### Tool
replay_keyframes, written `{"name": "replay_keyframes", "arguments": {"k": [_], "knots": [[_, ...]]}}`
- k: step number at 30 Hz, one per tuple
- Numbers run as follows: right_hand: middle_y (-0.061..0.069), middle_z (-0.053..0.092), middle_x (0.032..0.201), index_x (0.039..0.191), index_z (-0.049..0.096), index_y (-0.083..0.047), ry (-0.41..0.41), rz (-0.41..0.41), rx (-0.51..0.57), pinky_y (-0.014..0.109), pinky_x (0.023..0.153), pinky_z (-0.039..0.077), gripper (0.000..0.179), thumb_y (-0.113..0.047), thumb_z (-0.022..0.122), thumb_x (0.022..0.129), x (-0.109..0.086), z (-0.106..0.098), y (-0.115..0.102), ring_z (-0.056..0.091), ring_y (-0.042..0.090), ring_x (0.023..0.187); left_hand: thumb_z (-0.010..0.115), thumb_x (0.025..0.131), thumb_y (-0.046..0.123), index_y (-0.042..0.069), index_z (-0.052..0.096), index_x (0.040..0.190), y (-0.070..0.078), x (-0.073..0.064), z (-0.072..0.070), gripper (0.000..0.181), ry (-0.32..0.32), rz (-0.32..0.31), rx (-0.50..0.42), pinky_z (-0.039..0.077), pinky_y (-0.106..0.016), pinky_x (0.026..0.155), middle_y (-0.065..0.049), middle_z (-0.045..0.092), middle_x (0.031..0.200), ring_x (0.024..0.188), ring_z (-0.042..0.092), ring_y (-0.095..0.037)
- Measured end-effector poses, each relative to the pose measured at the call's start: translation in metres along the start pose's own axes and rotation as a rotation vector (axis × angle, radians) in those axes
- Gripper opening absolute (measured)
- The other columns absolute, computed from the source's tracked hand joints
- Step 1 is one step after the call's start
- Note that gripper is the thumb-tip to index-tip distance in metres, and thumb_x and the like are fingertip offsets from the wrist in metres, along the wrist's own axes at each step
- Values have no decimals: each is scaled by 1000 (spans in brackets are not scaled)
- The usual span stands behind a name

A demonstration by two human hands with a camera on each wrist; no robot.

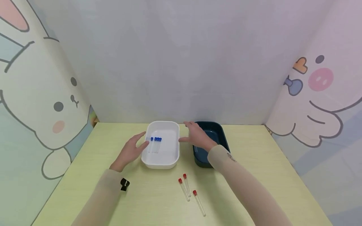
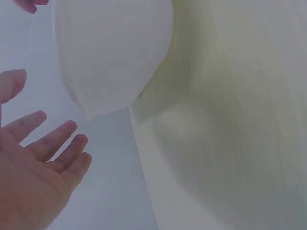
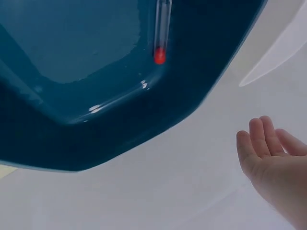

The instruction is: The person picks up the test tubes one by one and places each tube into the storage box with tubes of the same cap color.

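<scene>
My left hand [image 1: 130, 152] is beside the left rim of a white plastic basin [image 1: 170, 147], fingers spread and nothing held. Inside that basin several clear tubes with blue caps [image 1: 157, 139] lie side by side. Over the left part of a dark blue basin [image 1: 215, 134] reaches my right hand [image 1: 198, 136], its fingers extended towards the white basin and holding nothing. The right wrist view shows a clear tube with a red cap [image 3: 160, 55] inside the dark blue basin. Whether either hand touches the white basin's rim I cannot tell.
Three red-capped tubes [image 1: 195, 192] lie on the pale yellow table [image 1: 254, 175] in front of the basins. A pale curtain [image 1: 181, 62] stands behind the table, and cartoon-printed cloth [image 1: 48, 125] hangs on both sides.
</scene>
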State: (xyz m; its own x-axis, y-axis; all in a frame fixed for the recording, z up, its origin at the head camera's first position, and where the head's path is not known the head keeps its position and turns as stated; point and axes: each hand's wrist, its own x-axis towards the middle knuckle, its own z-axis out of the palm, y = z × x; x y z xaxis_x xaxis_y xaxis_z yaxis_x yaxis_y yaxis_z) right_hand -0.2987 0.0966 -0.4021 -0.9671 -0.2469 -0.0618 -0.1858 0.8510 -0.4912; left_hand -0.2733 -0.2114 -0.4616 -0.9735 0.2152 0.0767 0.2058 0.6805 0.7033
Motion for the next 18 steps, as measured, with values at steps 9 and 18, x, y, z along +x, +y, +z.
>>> {"name": "replay_keyframes", "arguments": {"k": [9,18], "knots": [[16,31,167,163,30,-12,-13,-7,76,59,120,40,94,-49,78,90,-19,-14,20,35,36,153,57,106,34,7,39,158,22,0,5,62,-23,63,18,33,-64,122,-24,42,161,151,36,-47],[16,36,164,161,33,-12,3,-39,66,57,119,42,91,-48,77,90,-43,-23,32,42,36,149,59,106,33,7,40,158,40,1,14,61,-63,118,12,35,-63,121,-24,44,160,149,39,-47]]}}
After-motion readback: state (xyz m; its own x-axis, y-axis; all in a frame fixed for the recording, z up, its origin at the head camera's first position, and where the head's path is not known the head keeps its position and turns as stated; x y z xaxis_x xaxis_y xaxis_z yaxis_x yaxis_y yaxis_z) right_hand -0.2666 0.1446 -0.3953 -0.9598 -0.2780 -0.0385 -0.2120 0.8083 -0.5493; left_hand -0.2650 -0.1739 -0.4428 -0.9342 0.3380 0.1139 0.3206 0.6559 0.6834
